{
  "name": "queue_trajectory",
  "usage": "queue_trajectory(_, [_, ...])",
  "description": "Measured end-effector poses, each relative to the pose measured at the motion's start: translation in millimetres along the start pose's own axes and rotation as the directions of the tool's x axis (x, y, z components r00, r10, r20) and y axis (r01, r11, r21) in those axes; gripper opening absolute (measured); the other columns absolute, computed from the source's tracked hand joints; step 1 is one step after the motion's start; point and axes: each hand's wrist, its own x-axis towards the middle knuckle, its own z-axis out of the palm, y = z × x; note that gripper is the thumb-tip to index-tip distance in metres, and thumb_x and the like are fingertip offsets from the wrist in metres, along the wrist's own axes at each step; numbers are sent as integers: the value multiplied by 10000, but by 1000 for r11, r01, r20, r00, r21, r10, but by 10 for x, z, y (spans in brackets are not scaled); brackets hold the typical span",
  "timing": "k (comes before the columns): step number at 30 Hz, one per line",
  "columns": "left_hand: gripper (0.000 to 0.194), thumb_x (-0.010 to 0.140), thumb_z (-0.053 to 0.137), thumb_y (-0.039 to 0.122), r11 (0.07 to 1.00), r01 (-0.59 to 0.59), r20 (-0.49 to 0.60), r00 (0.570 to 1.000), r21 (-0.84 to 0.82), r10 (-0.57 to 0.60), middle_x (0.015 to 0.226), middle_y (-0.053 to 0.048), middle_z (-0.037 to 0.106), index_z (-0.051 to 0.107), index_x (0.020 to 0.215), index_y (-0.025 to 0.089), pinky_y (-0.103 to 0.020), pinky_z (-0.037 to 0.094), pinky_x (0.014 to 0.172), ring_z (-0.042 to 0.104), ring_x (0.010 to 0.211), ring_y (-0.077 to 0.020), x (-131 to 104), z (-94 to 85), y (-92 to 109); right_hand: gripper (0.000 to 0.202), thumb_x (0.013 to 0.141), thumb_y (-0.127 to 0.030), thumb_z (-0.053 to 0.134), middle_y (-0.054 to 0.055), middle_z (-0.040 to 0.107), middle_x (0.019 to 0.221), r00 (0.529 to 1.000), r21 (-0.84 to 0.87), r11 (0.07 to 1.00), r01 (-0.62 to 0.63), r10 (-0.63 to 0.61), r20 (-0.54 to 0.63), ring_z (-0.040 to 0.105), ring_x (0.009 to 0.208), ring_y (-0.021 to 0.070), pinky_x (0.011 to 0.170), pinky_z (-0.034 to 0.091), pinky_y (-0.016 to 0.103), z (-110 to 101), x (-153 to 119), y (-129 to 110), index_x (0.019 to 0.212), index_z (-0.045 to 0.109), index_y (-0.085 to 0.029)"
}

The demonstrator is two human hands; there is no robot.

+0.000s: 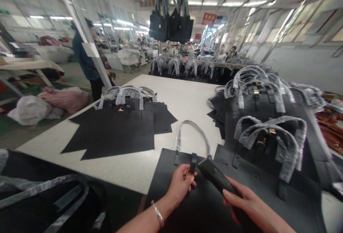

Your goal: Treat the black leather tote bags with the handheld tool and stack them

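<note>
A black bag panel (171, 168) with a plastic-wrapped handle (192, 122) lies at the near edge of the white table (187, 97). At the short strap (194, 159) in its upper middle, the fingers of my left hand (180, 184) pinch a small gold-coloured clasp, mostly covered by the fingertips. My right hand (242, 197) is wrapped round a dark handheld tool (215, 174), whose front end points toward the strap, just right of my left fingers. What touches the tool's tip is not clear.
Stacked black panels (120, 129) lie on the left of the table, with more wrapped-handle panels (249, 115) at the right. Black bags (171, 25) hang overhead. A person (85, 58) stands beyond a slanted pole (80, 25). Dark pieces (32, 197) are at near left.
</note>
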Motion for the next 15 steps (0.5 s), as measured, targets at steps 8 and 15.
queue_trajectory(8, [176,764,540,219,982,-39,99,995,183,21,785,-42,616,602,909,140,-209,356,458,527,539,-114,19,-27,-53,751,807,-526,628,-47,568,673,996,-5,996,86,-85,23,528,449,94,423,422,200,222,240,24,1440,375,-211])
queue_trajectory(15, [470,734,662,217,535,-57,-147,932,843,331,1198,-131,569,579,1191,148,-416,373,971,488,1124,-303,-6,-545,396,801,788,-607,580,42,698,735,977,-227,970,91,-131,-166,669,609,238,507,539,306,19,263,152,1447,356,-210])
